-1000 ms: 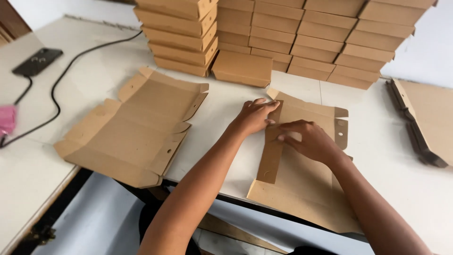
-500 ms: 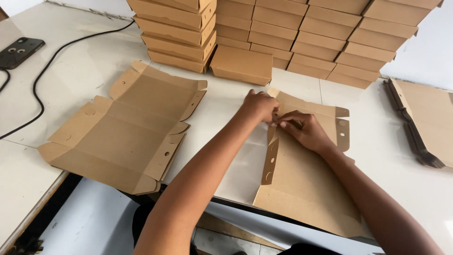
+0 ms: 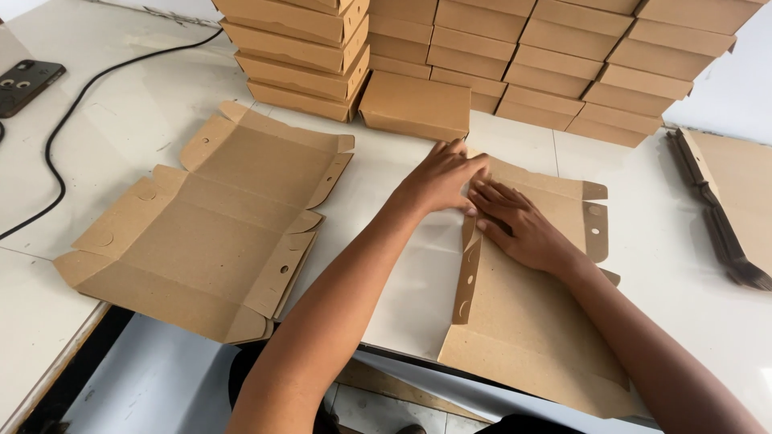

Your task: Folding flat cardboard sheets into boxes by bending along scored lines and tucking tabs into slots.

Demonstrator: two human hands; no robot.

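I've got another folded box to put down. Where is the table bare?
Bare white table lies between the black cable and the unfolded blank; another patch lies between the hands' blank and the flat stack. The back is crowded with stacked boxes.

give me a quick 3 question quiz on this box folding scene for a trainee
1. True or false: both hands rest on the same cardboard blank.
2. Which thing lies at the table's far left edge? A) scissors B) a dark phone C) a tape roll
3. Fill in: the single folded box stands in front of the ____ of boxes.

Key
1. True: the left hand and right hand both press on the cardboard blank, near its upper left corner.
2. B: a dark phone lies there, near the black cable on the table.
3. Stacks: the single folded box sits before the stacks of boxes. A second blank lies unfolded at left.
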